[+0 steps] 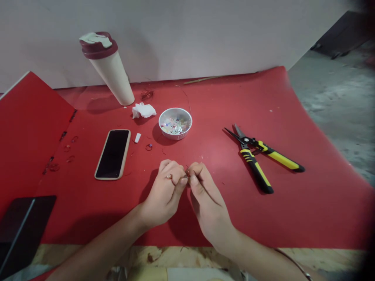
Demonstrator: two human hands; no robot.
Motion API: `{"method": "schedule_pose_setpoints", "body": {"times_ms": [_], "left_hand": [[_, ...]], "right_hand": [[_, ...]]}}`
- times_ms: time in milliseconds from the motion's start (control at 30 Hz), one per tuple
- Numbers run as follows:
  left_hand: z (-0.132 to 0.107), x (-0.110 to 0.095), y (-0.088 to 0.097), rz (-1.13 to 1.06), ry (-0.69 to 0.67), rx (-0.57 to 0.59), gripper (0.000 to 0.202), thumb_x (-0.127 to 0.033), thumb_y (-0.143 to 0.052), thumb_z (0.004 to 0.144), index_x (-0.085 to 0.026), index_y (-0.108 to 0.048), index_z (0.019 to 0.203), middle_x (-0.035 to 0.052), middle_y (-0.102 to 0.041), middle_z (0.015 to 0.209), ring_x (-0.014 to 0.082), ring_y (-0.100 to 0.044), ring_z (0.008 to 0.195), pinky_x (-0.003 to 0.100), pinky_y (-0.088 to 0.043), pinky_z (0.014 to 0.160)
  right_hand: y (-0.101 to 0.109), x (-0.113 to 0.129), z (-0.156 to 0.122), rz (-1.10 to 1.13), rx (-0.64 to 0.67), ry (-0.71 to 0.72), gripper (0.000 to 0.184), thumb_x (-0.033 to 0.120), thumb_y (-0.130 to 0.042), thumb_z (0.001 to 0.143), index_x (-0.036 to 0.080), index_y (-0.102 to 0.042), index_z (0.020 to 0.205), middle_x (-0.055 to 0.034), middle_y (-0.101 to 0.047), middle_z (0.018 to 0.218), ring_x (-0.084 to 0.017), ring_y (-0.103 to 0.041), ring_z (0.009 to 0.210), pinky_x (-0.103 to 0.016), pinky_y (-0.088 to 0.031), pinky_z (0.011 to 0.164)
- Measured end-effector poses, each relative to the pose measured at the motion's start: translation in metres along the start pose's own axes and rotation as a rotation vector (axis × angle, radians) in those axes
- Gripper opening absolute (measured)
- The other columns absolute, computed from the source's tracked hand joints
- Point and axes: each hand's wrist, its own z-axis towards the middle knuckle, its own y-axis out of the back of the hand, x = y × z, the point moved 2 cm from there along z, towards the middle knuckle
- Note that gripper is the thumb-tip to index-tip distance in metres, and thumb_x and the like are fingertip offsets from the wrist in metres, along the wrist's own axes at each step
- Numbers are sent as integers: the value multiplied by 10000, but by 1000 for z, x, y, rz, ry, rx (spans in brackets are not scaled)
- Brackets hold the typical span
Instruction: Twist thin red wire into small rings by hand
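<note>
Matt red mat [205, 218], shiny metal bowl [175, 130], glossy black phone [113, 153], rubber-gripped pliers [258, 156]

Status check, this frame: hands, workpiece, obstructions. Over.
Left hand, right hand both pinch small dark piece, too tiny to identify, over red mat. White bowl of beads beyond, yellow-black cutters right; neither in the way.

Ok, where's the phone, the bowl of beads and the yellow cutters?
phone [113, 154]: head view, middle of its dark screen.
bowl of beads [175, 136]: head view, its front wall.
yellow cutters [278, 157]: head view, the upper yellow handle.
</note>
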Motion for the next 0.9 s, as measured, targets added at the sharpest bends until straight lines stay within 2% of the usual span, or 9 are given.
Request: {"method": "schedule_pose_setpoints", "body": {"times_ms": [100,300,500,600,733,900], "left_hand": [[1,-1,1,-1,-38,37,238,-175,-271,933,-206,-313,700,-15,-392,673,146,-383,683,323,-354,745],[0,1,3,-127,76,-1,256,-207,-285,938,-204,-332,687,-5,-398,687,151,-372,697,314,-343,726],[1,-1,6,-248,102,-7,303,-182,-287,934,-200,-295,632,-16,-387,616,144,-353,660,314,-332,757],[2,-3,8,-205,57,-2,290,-151,-288,922,-202,-290,636,-25,-369,591,142,-342,645,316,-331,755],[3,-4,9,-133,-21,-2,255,-107,-297,908,-199,-318,671,-29,-416,633,127,-368,664,311,-331,763],[2,-2,8,-60,-95,-28,234,-87,-308,895,-195,-316,687,-36,-391,624,118,-359,635,326,-337,780]], "right_hand": [[0,1,1,4,34,-4,170,349,-452,900,255,-453,759,29,-358,730,-147,-329,685,-259,-339,657],[2,16,6,-184,102,1,230,349,-410,923,238,-426,722,29,-383,719,-136,-360,689,-261,-333,663],[5,21,9,-256,133,39,246,360,-400,923,225,-443,722,13,-417,708,-142,-394,691,-275,-349,668],[6,19,9,-259,131,27,239,353,-412,920,219,-443,724,15,-412,703,-137,-386,682,-269,-351,655],[7,19,9,-275,139,31,230,338,-404,925,215,-436,733,22,-401,704,-125,-377,680,-252,-350,648],[9,23,9,-394,155,86,238,320,-385,934,212,-417,724,33,-387,688,-117,-367,660,-248,-335,628]]}}
